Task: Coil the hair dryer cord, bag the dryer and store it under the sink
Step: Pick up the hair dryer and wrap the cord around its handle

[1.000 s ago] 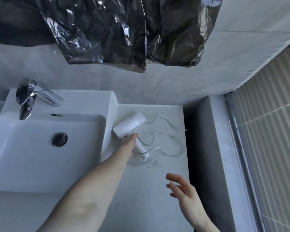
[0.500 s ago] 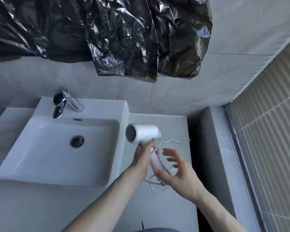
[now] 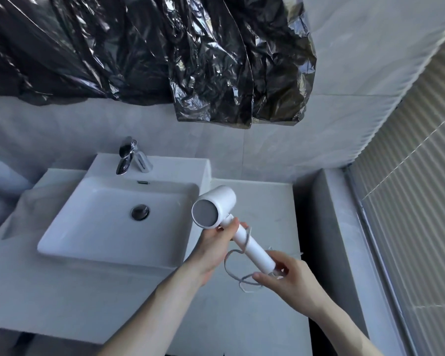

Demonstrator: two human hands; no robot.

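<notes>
Left hand (image 3: 216, 242): fingers (image 3: 235, 224) curled round the top of the dryer (image 3: 217, 205) handle, just below the barrel. Firm wrap, thumb side hidden behind the handle. Right hand (image 3: 288, 278): fingers (image 3: 263, 278) pinched at the handle's lower end, where the cord (image 3: 230, 264) leaves it; whether they hold the cord itself or the handle tip, cannot tell.

Dryer is held up in the air between both hands, above the counter (image 3: 262, 201), just right of the sink (image 3: 113, 214). Barrel end faces the camera, handle slants down toward the right hand.

Cord: thin, pale, limp. 1 turn crosses the handle mid-length; a loose loop sags below between the 2 hands. Plug not seen.

Handling, as judged: dryer looks light, a hard smooth plastic shell, matte white, grey disc on the barrel end. Smooth handle could slip in a loose hold, so a full wrap near the barrel, close to the weight, suits it. Cord is soft and will kink or spring open if wound tight; best fed by pinch near its root and laid in even loops.

Surroundings: sink is a glossy white rectangular basin with a metal drain (image 3: 140, 211) and chrome tap (image 3: 129, 155). Counter is pale grey, stone-like, matte. Crinkled black plastic sheet (image 3: 165, 60) hangs on the tiled wall above. Ribbed panel (image 3: 409, 201) at right.
</notes>
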